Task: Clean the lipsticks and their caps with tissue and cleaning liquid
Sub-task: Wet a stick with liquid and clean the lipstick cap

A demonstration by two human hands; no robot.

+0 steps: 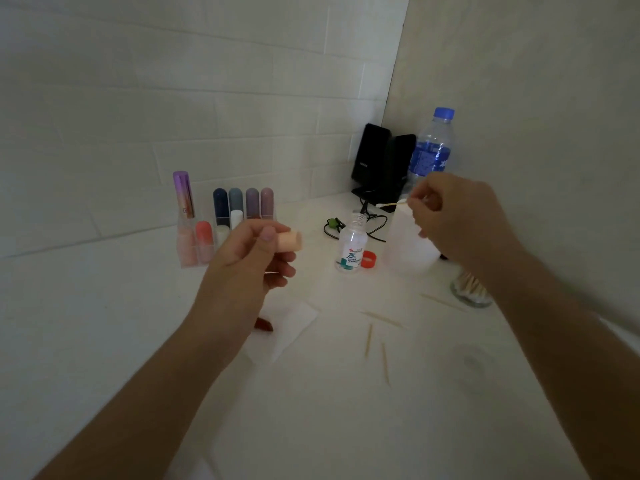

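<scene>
Nearest us on the white table (pixel 104 323): loose wooden sticks (pixel 369 339) at 5 o'clock of frame centre. A tissue (pixel 298 318) lies flat beside the left forearm, with a dark red bit (pixel 264 324) on it (a lipstick bullet, we'd guess; too small to confirm). A glass jar of swabs (pixel 471 292) stands under the right forearm.

Left hand (pixel 249 261) is up off the table, thumb and curled fingers pinching a peach lipstick cap (pixel 290 241). The cap's long axis runs roughly 9-to-3, with the free end sticking out toward 3 o'clock. We can't tell if that end is the open one.

Right hand (pixel 460 216) is higher and farther out, fingers closed in a pinch on a cotton swab (pixel 393 203). The swab's axis is also near horizontal, tip pointing 9 o'clock.

Key relation: the swab tip sits at about 2 o'clock from the cap's free end, well apart. The axes are near parallel but offset, so they need lining up.

Between them, lower, stands the open alcohol bottle (pixel 351 245), its mouth near the swab tip at the tip's 8 o'clock. Its red screw cap (pixel 369 259) lies just beside it. The right hand is nearer the bottle, so our read is dip first, then swab the cap.

Beyond: a clear organizer (pixel 221 230) of lipsticks at 11 o'clock of the left hand. Black speakers (pixel 381 161) and a water bottle (pixel 433 147) sit in the corner.
</scene>
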